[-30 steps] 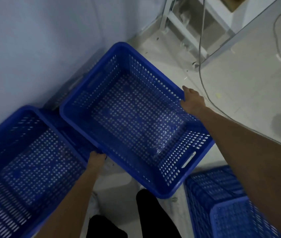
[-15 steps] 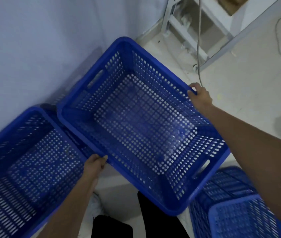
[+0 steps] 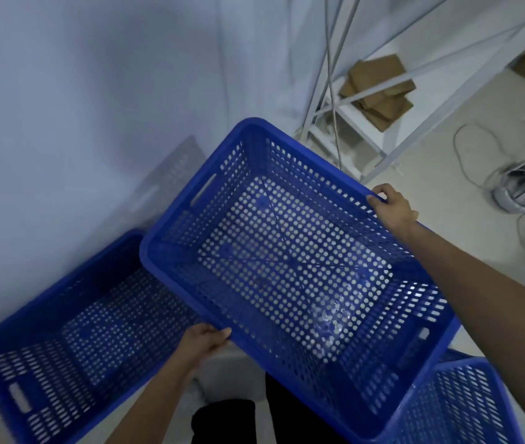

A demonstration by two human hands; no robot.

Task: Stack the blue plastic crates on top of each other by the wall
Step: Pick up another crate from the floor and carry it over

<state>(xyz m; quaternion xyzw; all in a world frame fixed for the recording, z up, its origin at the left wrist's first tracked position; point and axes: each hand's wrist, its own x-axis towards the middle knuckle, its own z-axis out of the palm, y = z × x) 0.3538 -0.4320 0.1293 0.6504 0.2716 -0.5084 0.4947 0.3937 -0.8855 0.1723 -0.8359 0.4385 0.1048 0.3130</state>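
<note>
I hold an empty blue perforated crate (image 3: 286, 267) up in the air in front of me, tilted. My left hand (image 3: 205, 342) grips its near long rim and my right hand (image 3: 392, 208) grips the far long rim. A second blue crate (image 3: 72, 341) stands on the floor at the lower left, against the pale wall (image 3: 78, 107). A third blue crate (image 3: 459, 408) shows at the lower right, partly hidden by the held crate and my right arm.
A white metal shelf frame (image 3: 382, 100) with brown cardboard pieces (image 3: 379, 88) stands at the back right. A white cable and a round white object (image 3: 520, 190) lie on the floor at the right. My dark trouser legs (image 3: 225, 421) are below.
The held crate has risen towards me and shifted right, off the crate by the wall. Both hands keep their grip on its rims. My view has tilted up, showing more shelf.
</note>
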